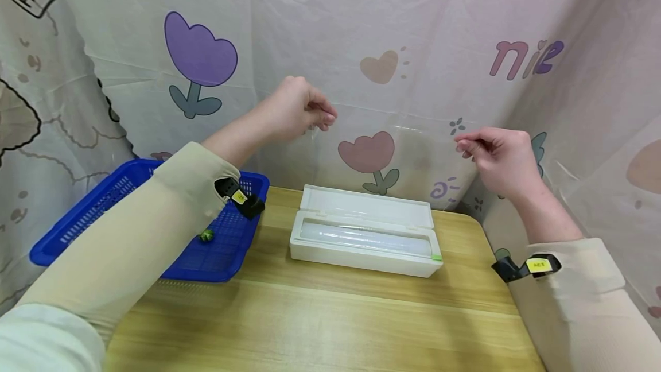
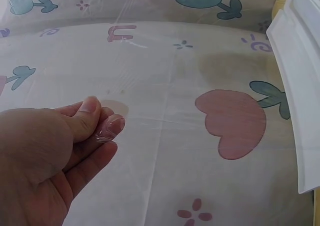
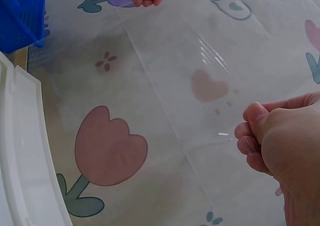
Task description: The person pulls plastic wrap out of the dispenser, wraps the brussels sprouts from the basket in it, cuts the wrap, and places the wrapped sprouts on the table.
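Between my raised hands stretches a transparent sheet of cling film (image 3: 214, 55), visible mainly by its glints and faint creases. Its near corner is pinched by the thumb and fingers of my left hand (image 1: 299, 109), and a crumpled bit shows at the fingertips in the left wrist view. My right hand (image 1: 502, 157) pinches the opposite side. Below them on the table stands a white cling film dispenser (image 1: 356, 264), its lid (image 1: 366, 206) raised at the back. A film roll (image 1: 366, 237) lies inside, and a green tab (image 1: 436, 258) sits at the front right corner.
A blue plastic basket (image 1: 219, 274) stands at the left of the wooden table (image 1: 320, 326), partly hidden by my left sleeve. Inside it lies a small green piece (image 1: 206, 235) resembling broccoli. A patterned curtain (image 1: 310, 22) hangs close behind the table and along its sides.
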Demonstrator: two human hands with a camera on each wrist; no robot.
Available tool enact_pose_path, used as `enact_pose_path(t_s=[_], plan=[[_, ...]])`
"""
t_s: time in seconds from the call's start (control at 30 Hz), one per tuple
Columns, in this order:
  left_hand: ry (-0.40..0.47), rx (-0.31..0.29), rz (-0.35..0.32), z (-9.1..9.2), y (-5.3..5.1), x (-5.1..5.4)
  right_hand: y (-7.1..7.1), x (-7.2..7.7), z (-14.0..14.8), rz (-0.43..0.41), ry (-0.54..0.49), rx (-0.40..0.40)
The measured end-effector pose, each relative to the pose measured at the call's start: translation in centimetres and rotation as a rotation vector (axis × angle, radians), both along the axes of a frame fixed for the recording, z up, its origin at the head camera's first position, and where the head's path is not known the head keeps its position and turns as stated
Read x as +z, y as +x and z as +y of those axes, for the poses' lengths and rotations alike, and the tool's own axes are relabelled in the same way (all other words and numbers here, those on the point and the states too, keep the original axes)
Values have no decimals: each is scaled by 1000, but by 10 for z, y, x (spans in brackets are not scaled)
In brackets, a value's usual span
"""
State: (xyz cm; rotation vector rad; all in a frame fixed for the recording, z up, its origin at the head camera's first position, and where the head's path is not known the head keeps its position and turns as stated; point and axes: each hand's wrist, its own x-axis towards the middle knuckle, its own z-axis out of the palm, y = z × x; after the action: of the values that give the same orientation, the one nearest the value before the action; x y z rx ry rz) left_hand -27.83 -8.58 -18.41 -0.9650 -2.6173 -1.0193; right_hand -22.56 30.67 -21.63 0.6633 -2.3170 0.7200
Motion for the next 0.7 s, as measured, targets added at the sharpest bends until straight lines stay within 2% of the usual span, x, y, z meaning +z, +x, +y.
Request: enact_pose_path(t_s=[0.3,0.57,0.7], plan=[[10,17,-16,0,4,7,5,8,-2,-29,-13,-7],[15,16,1,0,5,12,6,13,-2,16,-15,11],[23,12,12,1,7,13,8,15,-2,12,-26,8]])
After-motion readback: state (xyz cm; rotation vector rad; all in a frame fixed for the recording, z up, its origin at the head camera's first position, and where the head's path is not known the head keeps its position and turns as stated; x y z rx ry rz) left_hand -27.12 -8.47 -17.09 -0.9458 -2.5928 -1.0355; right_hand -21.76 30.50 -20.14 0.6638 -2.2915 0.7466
